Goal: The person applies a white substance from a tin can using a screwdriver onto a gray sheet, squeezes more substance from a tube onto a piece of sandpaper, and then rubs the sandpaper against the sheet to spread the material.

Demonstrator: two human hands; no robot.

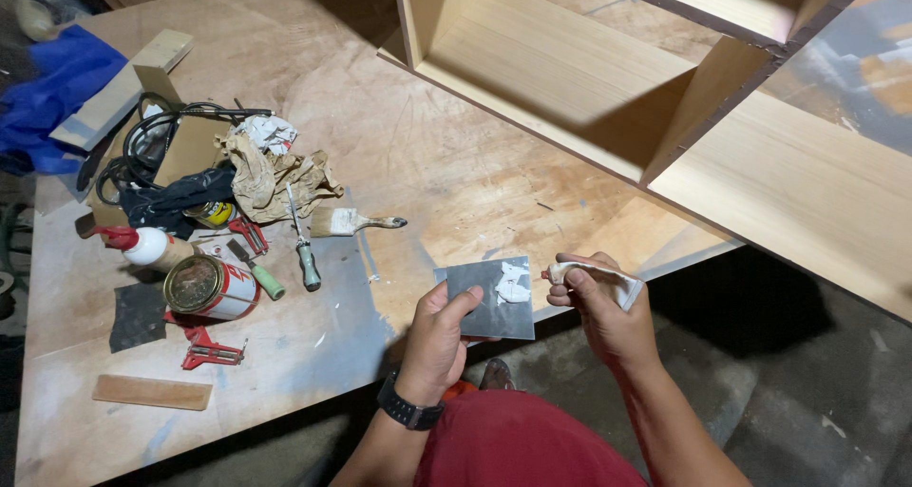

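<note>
My left hand (439, 335) holds a flat grey metal scraper plate (489, 299) by its near left edge, level over the table's front edge. A blob of white putty (513, 284) sits on the plate's far right part. My right hand (598, 306) grips a small white squeeze tube (608, 280), its nozzle pointing left toward the putty, a little apart from it. A dark watch is on my left wrist.
A plywood worktable (427, 164) carries a paintbrush (351, 222), a screwdriver (304, 249), a round tin can (204, 287), a red clamp (211, 352), crumpled paper (275, 178), cables and a wood strip (152, 392) at left. A wooden shelf cabinet (665, 97) lies at the back right.
</note>
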